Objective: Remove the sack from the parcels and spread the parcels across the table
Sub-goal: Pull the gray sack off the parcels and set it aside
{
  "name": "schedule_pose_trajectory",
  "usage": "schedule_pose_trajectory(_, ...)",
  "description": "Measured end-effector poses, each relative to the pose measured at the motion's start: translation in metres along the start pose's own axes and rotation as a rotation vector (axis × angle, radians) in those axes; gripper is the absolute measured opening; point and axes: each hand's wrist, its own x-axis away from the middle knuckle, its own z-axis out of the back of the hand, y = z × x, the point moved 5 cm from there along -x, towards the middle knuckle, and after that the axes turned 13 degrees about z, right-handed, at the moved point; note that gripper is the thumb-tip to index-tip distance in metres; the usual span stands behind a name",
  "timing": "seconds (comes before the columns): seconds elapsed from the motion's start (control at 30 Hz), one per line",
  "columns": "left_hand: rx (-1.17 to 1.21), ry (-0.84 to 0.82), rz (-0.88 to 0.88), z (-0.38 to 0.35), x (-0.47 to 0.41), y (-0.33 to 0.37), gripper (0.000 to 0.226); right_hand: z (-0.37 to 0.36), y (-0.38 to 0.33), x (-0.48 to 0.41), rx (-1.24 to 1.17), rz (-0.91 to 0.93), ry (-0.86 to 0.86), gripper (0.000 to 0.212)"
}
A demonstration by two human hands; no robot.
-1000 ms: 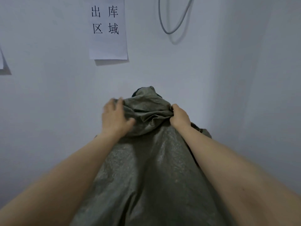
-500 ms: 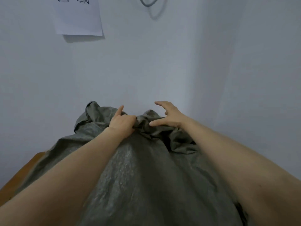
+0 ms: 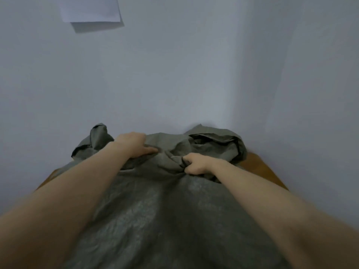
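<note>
The sack (image 3: 167, 214) is lying across the table (image 3: 261, 168), covering most of it and running from the person's body out to the wall (image 3: 174, 74) at 12 o'clock. Its far end is bunching up into loose folds against that wall.

The right hand (image 3: 195, 164) is clenching a twisted wad of the sack in a tight fist, near the middle of the bunched part, with the open folds sitting just beyond it at 1 o'clock. The left hand (image 3: 134, 144) is resting on top of the sack at 10 o'clock from the right one, thumb lying flat on the cloth. Its fingers are dipping over a ridge of fabric out of sight, so I cannot tell whether it is gripping.

Bare brown table is showing at 3 and 9 o'clock of the sack. A paper (image 3: 90, 9) is hanging on the wall at 11 o'clock.
</note>
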Motion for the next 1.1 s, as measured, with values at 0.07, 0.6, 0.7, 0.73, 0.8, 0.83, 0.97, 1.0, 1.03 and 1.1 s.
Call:
schedule_pose_trajectory(0.07,-0.078,0.234,-0.176,0.008,0.004,0.019,0.055,0.006,0.001,-0.001,-0.039,-0.032,-0.011,0.011)
schedule_pose_trajectory(0.6,0.326,-0.391,-0.096,-0.039,-0.014,0.016,0.055,0.027,-0.014,0.018,0.273,0.196,0.281,0.105)
schedule_pose_trajectory(0.7,0.188,-0.498,-0.045,-0.038,-0.015,0.011,0.065,-0.021,-0.01,0.014,0.501,0.153,0.01,0.119)
schedule_pose_trajectory(0.73,0.143,-0.507,-0.025,-0.039,-0.015,0.011,0.066,-0.029,-0.007,0.009,0.481,0.136,0.017,0.104)
schedule_pose_trajectory(0.8,0.13,-0.4,-0.013,-0.031,-0.014,0.013,0.056,-0.026,-0.004,-0.004,0.369,0.134,0.124,0.069)
schedule_pose_trajectory(0.83,0.103,-0.263,-0.029,-0.024,-0.014,0.013,0.05,-0.02,-0.003,-0.012,0.297,0.134,0.185,0.06)
schedule_pose_trajectory(0.97,-0.188,0.046,-0.3,-0.014,-0.001,0.012,0.083,0.0,0.006,-0.032,0.011,0.088,0.268,0.046)
schedule_pose_trajectory(1.0,-0.238,-0.046,-0.304,-0.023,0.002,0.006,0.096,0.005,0.006,-0.034,-0.058,0.067,0.29,0.042)
schedule_pose_trajectory(1.03,-0.276,-0.139,-0.278,-0.034,0.005,-0.002,0.11,0.01,0.006,-0.033,-0.141,0.044,0.311,0.039)
schedule_pose_trajectory(1.1,-0.315,-0.264,-0.201,-0.057,0.004,-0.021,0.131,0.017,0.003,-0.03,-0.313,0.026,0.304,0.031)
